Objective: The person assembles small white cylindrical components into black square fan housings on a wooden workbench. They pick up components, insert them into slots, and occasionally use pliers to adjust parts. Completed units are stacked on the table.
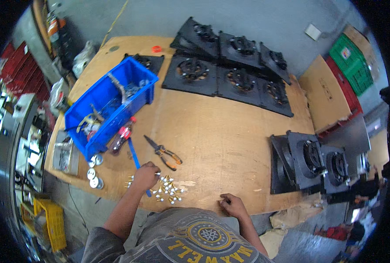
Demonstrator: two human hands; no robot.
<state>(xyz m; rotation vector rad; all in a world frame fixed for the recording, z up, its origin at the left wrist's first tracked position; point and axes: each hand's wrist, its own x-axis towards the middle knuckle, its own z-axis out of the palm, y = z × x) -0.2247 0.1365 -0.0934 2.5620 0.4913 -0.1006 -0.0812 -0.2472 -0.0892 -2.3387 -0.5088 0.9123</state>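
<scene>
My left hand (146, 177) is over the near left of the wooden table, its fingers closed on a small brass fitting with a white end (157, 174). Beside and below it lies a loose pile of similar white-ended brass fittings (171, 191). A blue strip (133, 153) runs partly under that hand. Just beyond lie pliers with orange and black handles (168, 157), jaws pointing away. My right hand (233, 205) rests at the table's near edge, fingers loosely bent and apart, with nothing visible in them.
A blue bin (111, 105) of parts stands at left, with a bottle of dark liquid (122, 138) and several white-topped round pieces (96, 182) beside it. Black burner-like panels (190, 74) line the far side; more (307, 160) stand at right. A cardboard sheet (326, 94) leans beyond them.
</scene>
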